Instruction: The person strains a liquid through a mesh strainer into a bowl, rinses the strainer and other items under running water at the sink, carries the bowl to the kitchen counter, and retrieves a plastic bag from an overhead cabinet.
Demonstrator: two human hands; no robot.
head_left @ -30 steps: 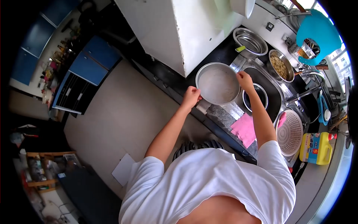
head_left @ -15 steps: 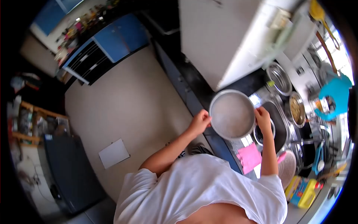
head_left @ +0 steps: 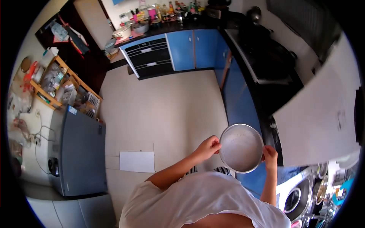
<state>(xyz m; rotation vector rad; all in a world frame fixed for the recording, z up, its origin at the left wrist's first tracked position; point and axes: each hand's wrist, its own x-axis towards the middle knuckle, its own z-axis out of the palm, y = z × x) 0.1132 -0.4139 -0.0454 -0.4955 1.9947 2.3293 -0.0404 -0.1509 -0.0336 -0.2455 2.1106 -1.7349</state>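
Observation:
A round grey metal pot is held up in front of my body, its open top facing me. Its inside looks pale and cloudy; I cannot make out clearly what it contains. My left hand pinches the rim on the left side, with thumb and fingers closed. On the opposite side, the fingers of my right hand are closed on the rim. The pot is in the air beside the blue cabinets, clear of the black counter edge.
On the right stands a white appliance on the black counter, with a stove beyond. A sink is at lower right. A grey fridge stands left; a white sheet lies on the floor.
My view and body have turned left, away from the sink toward the open floor and far counter. The pot has come along, still between both hands.

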